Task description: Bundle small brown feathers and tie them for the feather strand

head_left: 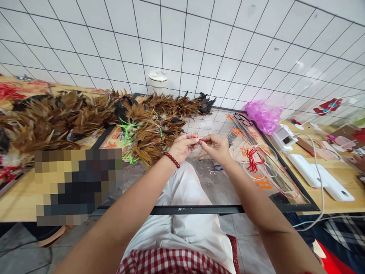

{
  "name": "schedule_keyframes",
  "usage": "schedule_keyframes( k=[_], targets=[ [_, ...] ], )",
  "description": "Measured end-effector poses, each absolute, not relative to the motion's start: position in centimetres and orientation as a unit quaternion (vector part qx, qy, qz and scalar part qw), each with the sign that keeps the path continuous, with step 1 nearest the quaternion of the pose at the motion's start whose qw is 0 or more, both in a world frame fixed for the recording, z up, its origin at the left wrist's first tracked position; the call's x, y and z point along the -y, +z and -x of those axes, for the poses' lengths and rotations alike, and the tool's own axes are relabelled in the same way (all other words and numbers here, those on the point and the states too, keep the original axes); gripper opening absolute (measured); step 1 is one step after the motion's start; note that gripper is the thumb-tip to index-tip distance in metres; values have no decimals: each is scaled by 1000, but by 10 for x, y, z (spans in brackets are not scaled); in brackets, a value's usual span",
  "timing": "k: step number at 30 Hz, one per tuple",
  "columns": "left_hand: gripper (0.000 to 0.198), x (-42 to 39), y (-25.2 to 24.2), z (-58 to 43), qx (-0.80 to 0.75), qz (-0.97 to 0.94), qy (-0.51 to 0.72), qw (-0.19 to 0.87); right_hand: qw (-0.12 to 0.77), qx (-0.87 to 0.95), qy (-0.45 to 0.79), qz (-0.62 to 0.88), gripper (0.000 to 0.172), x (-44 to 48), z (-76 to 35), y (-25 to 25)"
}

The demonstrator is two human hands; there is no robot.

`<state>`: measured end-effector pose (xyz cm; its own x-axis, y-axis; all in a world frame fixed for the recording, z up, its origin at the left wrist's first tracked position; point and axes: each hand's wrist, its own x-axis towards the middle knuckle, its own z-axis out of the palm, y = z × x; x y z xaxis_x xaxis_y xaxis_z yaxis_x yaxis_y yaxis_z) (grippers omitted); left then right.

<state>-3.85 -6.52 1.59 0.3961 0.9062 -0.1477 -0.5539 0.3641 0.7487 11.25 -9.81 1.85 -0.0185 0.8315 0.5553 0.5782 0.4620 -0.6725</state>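
Over the glass tabletop (199, 184), my left hand (183, 148) pinches a short red cord (201, 139) at its fingertips. A small pale tuft shows just above those fingers, too small to make out. My right hand (216, 147) is closed at the other side of the cord, thumb and forefinger pressed together on it. Both hands nearly touch. Brown feather bunches (148, 142), some tied with bright green cord (129, 135), lie beyond and left of my left hand. Right of my right hand rests a bundle of red cords (255, 160).
More brown and black feathers (59, 117) cover the left side. A white lidded cup (158, 81) stands by the tiled wall. Glasses (242, 119), a pink plastic bag (265, 115), a white power strip (320, 176) and its cable are at right. Another person's hand (363, 162) shows at far right.
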Motion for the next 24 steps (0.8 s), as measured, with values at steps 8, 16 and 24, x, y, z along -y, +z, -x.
schedule_keyframes(
  k=[8,16,24],
  targets=[
    [16,68,19,32,-332,-460,565,599,515,671,104,523,15,100,-107,19],
    [15,70,15,30,-361,-565,586,455,511,695,79,500,13,103,-100,18],
    [8,76,20,28,-350,-501,580,538,514,701,98,484,15,110,-95,26]
  ],
)
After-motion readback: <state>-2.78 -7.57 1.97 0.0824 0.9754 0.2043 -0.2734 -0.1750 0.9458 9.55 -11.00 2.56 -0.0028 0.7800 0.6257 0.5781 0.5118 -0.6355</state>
